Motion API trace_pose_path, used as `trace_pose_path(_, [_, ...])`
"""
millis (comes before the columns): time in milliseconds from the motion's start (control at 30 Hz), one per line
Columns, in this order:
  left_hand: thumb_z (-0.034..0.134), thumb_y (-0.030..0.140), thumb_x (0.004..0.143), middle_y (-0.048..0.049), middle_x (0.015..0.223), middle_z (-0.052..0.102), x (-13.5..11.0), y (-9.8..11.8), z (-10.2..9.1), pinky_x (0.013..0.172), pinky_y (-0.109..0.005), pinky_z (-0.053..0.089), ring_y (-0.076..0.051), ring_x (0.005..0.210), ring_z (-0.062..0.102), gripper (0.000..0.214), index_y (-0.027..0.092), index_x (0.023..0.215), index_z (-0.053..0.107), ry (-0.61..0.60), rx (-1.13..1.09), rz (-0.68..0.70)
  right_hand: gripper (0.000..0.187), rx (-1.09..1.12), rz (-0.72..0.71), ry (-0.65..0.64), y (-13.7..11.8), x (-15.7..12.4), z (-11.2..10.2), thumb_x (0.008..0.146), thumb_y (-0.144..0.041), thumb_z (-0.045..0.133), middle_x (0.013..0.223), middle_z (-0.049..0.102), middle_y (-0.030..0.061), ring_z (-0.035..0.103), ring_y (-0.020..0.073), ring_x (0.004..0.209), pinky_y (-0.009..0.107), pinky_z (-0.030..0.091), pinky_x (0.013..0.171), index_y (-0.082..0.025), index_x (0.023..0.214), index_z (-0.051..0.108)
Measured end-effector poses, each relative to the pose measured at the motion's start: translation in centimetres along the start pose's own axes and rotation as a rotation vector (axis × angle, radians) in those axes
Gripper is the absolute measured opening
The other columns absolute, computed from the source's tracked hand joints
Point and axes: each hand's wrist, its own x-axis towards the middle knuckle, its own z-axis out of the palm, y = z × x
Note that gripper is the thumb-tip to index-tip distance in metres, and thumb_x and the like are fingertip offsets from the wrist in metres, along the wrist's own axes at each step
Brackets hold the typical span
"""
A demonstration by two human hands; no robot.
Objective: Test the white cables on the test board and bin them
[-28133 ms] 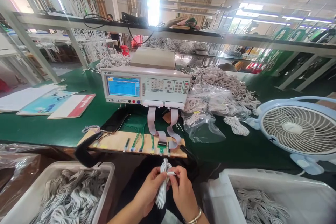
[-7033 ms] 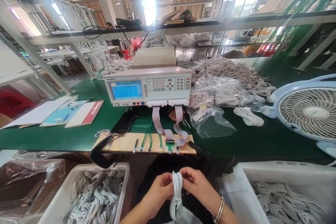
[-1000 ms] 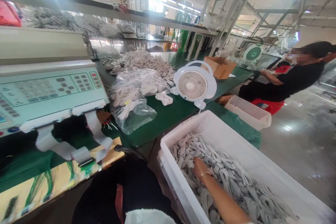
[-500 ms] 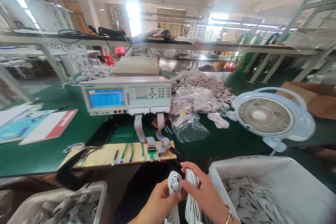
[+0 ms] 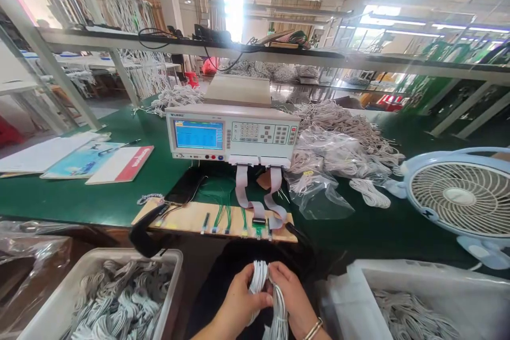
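Note:
Low in the middle of the view, over my lap, both hands hold coiled white cables together. My left hand point(image 5: 239, 300) is closed round one bundle of white cable point(image 5: 257, 279). My right hand point(image 5: 290, 295) grips a second white cable bundle point(image 5: 280, 311) that hangs down beside the first. The two bundles touch between my fingers. Just beyond my hands lies a wooden test board point(image 5: 215, 219) with green wires and connectors, joined by grey ribbon cables to a cable tester point(image 5: 233, 135) with a blue screen.
A white bin of coiled cables point(image 5: 111, 297) stands at lower left, another white bin point(image 5: 410, 297) at lower right. On the green table point(image 5: 79, 196) lie papers point(image 5: 99, 159), plastic bags of cables point(image 5: 319, 180) and a pale blue fan point(image 5: 458, 196).
One second ago my right hand reached into the right bin. Since then it has come back over my lap with a second bundle, and my view has swung back to the tester.

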Motion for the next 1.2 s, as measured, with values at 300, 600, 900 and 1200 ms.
trace_pose_path(300, [0.070,0.036,0.054,0.0016,0.059,0.049,0.1,1.6,0.3,0.059,-0.025,0.038,-0.009,0.053,0.046,0.033,0.013,0.070,0.053,-0.050,-0.303,-0.302,0.023,-0.372,-0.328,-0.045,-3.2,-0.8,-2.0,0.074,-0.037,0.051,0.064,0.054,-0.0004,0.051,0.0140,0.064,0.024,0.041,0.062,-0.017,0.070,0.061])
trace_pose_path(600, [0.063,0.043,0.058,0.0030,0.058,0.051,1.5,1.0,1.6,0.047,-0.020,0.031,-0.007,0.045,0.041,0.036,0.015,0.080,0.055,0.257,-0.118,-0.063,0.020,-0.448,-0.432,0.089,-2.5,-0.6,-2.7,0.073,-0.031,0.053,0.082,0.061,0.0029,0.056,0.0167,0.073,0.026,0.043,0.068,-0.021,0.090,0.058])
trace_pose_path(900, [0.063,0.033,0.060,0.0057,0.052,0.047,3.1,1.4,0.4,0.050,-0.018,0.033,-0.006,0.046,0.042,0.024,0.016,0.062,0.047,0.107,-0.039,-0.064,0.026,-0.243,-0.196,0.011,-3.7,2.1,-3.0,0.069,-0.033,0.057,0.070,0.066,0.0063,0.058,0.0193,0.066,0.028,0.045,0.061,-0.012,0.082,0.066])
trace_pose_path(1200, [0.060,0.041,0.061,-0.0007,0.057,0.055,2.8,4.4,-1.8,0.046,-0.019,0.036,-0.007,0.046,0.044,0.030,0.013,0.066,0.051,0.146,0.026,-0.201,0.024,0.090,-0.065,0.086,-2.9,3.0,-1.6,0.063,-0.029,0.064,0.056,0.061,0.0007,0.050,0.0114,0.048,0.023,0.039,0.048,-0.013,0.080,0.067])
